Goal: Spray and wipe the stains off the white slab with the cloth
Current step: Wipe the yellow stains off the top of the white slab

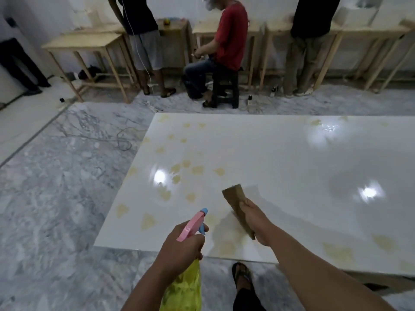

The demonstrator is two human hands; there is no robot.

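A large glossy white slab [280, 167] lies low over the marble floor, dotted with several yellowish stains [197, 170], mostly on its left half and near edge. My left hand [182, 245] grips a spray bottle [193, 225] with a pink head, blue nozzle and yellow body, its nozzle pointing over the slab's near left part. My right hand [256, 217] holds a folded brown cloth [235, 198] just above the slab, right of the bottle. Whether the cloth touches the surface is unclear.
My sandalled foot [242, 274] stands on the grey marble floor [56, 198] by the slab's near edge. Beyond the slab, people stand at wooden tables [83, 43] and one sits on a black stool [225, 88]. A cable [122, 140] lies on the floor at left.
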